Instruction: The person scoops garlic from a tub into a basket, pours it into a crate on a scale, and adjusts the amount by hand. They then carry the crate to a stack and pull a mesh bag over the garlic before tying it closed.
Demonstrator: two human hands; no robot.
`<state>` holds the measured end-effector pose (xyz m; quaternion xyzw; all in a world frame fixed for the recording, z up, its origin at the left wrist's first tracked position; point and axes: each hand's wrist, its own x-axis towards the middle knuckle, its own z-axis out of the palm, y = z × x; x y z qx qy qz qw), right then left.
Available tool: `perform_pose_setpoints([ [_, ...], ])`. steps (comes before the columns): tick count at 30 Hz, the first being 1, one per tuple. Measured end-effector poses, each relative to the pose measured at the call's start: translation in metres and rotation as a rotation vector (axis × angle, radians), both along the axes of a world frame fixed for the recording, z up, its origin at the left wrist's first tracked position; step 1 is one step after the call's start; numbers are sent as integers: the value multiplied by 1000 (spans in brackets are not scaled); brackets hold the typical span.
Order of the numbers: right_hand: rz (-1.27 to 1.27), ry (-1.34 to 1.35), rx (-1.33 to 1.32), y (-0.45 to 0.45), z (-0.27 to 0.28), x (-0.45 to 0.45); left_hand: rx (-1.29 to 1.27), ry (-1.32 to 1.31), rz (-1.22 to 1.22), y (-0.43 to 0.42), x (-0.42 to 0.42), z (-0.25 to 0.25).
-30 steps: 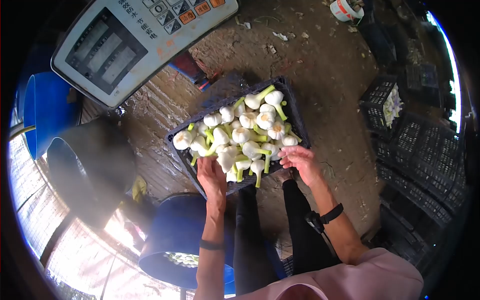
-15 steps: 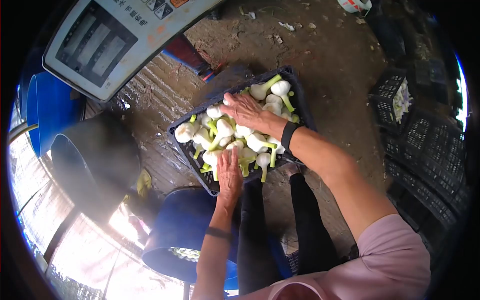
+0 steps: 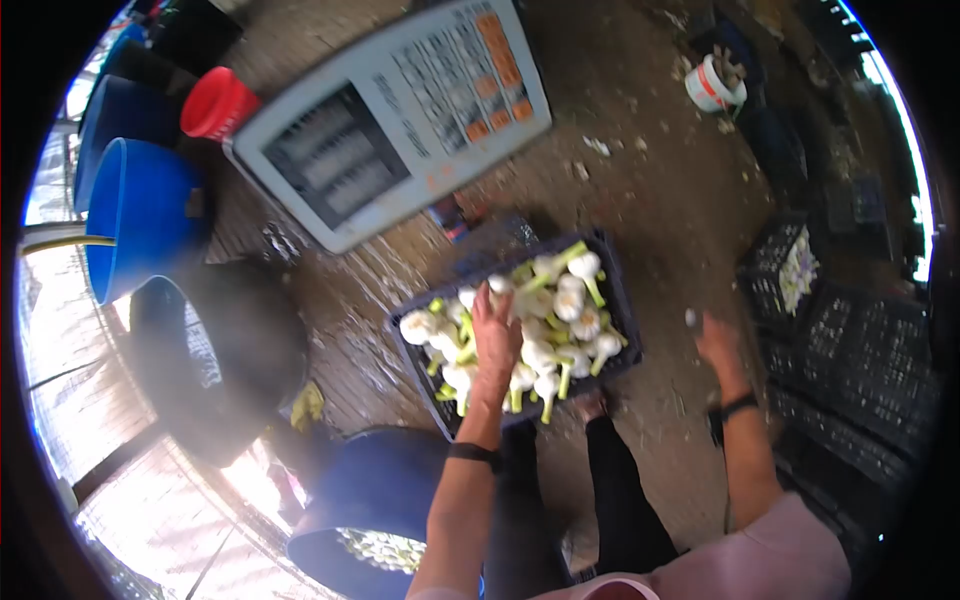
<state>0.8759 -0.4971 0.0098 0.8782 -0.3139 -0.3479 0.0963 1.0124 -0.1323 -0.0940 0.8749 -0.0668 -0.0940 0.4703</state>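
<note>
A dark plastic crate (image 3: 632,310) full of white garlic bulbs (image 3: 585,325) with short green stems sits on the floor before my legs. My left hand (image 3: 495,345) reaches into it from the near side, its fingers stretched out and slightly apart over the bulbs. Some bulbs beneath the fingers are hidden. Out to the right of the crate, my right hand (image 3: 718,340) is closed and blurred by motion. At its fingertips shows a small pale thing, apparently a garlic bulb (image 3: 690,317), largely hidden.
Beyond the crate stands a scale's display panel (image 3: 390,120). Blue tubs (image 3: 145,220), a dark tub (image 3: 225,360) and a red bucket (image 3: 215,105) are on the left. A blue barrel (image 3: 370,480) holds pale pieces. Black crates (image 3: 850,340) line the right; a white bucket (image 3: 712,88) stands far right.
My right hand has left the crate and swung out to the right. The left hand has shifted farther over the bulbs. The view has moved, showing more of the scale panel.
</note>
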Motion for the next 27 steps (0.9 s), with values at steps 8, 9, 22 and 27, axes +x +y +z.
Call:
perform_pose_setpoints([
  [8, -556, -342, 497, -3, -4, -99, 150, 119, 431, 87, -59, 22],
  [9, -622, -321, 516, 1, -3, -98, 172, 101, 459, 105, -66, 21],
  [22, -332, -748, 719, 39, -119, 8, -406, 437, 686, 178, -101, -77],
  [27, -395, -742, 565, 95, -135, 64, -134, 604, 693, 148, -70, -74],
])
